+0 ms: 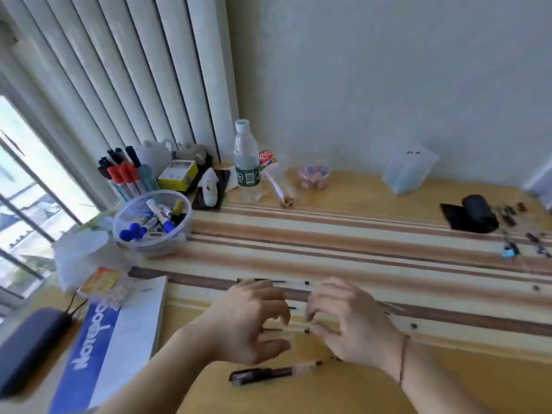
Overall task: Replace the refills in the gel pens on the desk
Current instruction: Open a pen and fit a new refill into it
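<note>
A black-capped gel pen (268, 374) lies on the yellow desk (448, 389) near its front edge, below my hands. Thin clear refills with black tips lie on the striped mat: one (298, 330) between my hands, another (286, 282) just beyond them. My left hand (248, 321) hovers over the refills with fingers curled and apart. Facing it, my right hand (349, 321) has thumb and fingers bent close to the near refill's black tip. Whether either hand grips a refill is hidden by the fingers and blur.
A clear bowl of markers (152, 222) and a marker cup (125, 177) stand at the left. A water bottle (246, 162), a small jar (313, 174) and a plastic box (409, 168) line the wall. A notebook (119, 339) lies front left, small dark parts (513, 231) far right.
</note>
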A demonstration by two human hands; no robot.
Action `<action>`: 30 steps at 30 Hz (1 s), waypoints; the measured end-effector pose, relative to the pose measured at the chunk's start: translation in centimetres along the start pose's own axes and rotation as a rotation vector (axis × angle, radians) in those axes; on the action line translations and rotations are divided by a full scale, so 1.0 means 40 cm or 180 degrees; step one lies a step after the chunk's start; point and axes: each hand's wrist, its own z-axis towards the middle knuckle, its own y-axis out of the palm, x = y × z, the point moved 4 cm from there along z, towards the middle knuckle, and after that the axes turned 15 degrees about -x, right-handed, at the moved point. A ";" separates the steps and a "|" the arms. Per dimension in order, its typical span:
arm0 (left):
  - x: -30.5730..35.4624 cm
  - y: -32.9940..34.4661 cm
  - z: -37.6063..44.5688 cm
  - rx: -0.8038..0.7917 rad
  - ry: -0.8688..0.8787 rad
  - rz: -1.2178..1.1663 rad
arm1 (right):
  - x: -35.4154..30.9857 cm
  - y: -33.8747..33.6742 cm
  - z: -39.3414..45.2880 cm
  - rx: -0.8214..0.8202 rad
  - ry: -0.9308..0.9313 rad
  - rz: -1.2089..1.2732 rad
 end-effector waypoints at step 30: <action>-0.016 0.134 0.001 0.1152 0.0062 0.0671 | -0.053 0.128 -0.032 0.1243 0.0446 -0.1713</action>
